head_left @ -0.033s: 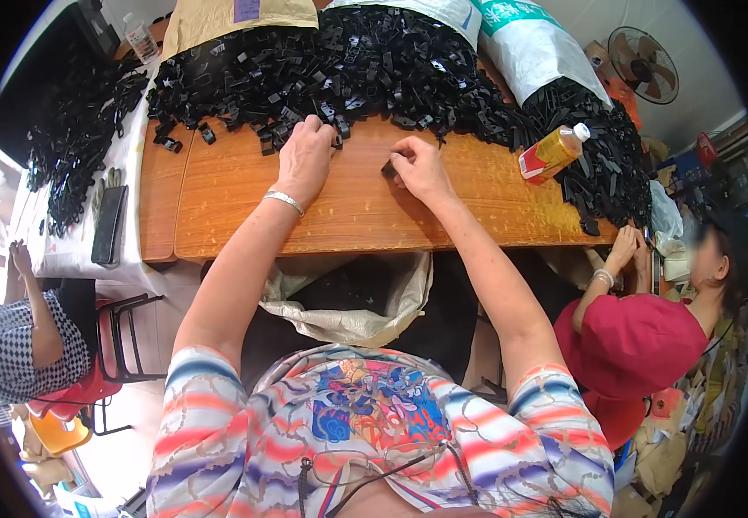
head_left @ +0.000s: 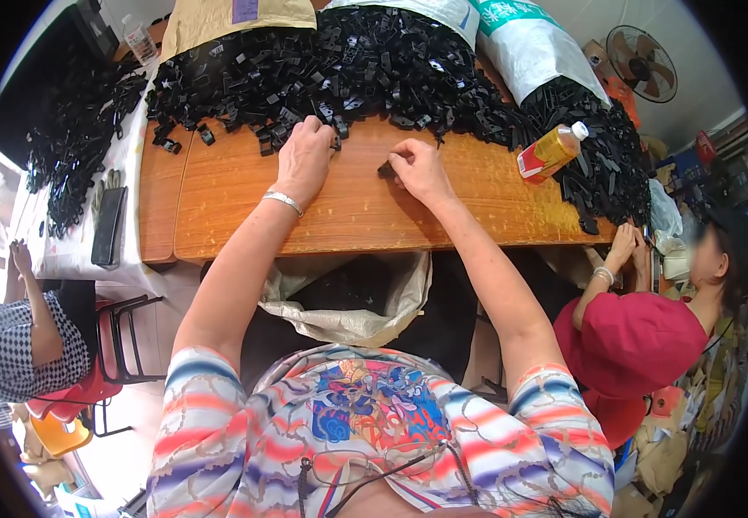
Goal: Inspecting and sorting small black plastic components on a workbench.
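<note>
A large heap of small black plastic parts (head_left: 374, 69) covers the far half of the wooden table (head_left: 348, 216). My left hand (head_left: 303, 155), with a silver bracelet on its wrist, lies knuckles up at the heap's near edge. Its fingertips are curled in among the parts, so what they hold is hidden. Just to its right, my right hand (head_left: 421, 171) pinches one small black part (head_left: 387, 170) against the bare wood.
An open sack (head_left: 348, 302) hangs under the table's near edge. A yellow bottle (head_left: 551, 151) lies at the right, a dark flat case (head_left: 108, 226) at the left. One person in a red hat (head_left: 633, 341) works at the right, another in a checked shirt (head_left: 20, 341) sits left.
</note>
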Demonstrator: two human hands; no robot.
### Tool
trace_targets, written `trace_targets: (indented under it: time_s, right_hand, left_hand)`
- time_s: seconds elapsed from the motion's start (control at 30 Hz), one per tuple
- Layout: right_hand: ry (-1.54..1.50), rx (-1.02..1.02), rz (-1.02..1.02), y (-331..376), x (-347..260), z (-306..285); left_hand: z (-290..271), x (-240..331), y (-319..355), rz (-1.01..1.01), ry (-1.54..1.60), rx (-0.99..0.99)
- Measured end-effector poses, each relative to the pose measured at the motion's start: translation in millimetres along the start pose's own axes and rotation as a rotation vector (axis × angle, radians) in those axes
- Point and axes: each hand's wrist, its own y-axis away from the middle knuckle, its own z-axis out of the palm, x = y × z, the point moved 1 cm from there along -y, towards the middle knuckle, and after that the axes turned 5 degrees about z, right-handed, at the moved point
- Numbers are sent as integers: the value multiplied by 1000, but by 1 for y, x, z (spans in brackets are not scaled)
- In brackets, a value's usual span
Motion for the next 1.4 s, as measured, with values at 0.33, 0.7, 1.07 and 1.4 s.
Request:
trace_targets:
  time_s: [0.33,0.7,1.07,1.4]
  right_hand:
    - [679,14,-591,19,-5,-15]
    - [-13,-17,-367,49,-40,21]
    - [-91,-11,-376,53,-39,38]
    - [-15,54,-435,61,-35,41]
  left_hand:
    - [-5,1,20,-440,807,-30]
    - [-27,20,40,-649,1523,-73]
    - [-28,21,44,-539,1546,-52]
    - [-27,40,49,-323,1341,60]
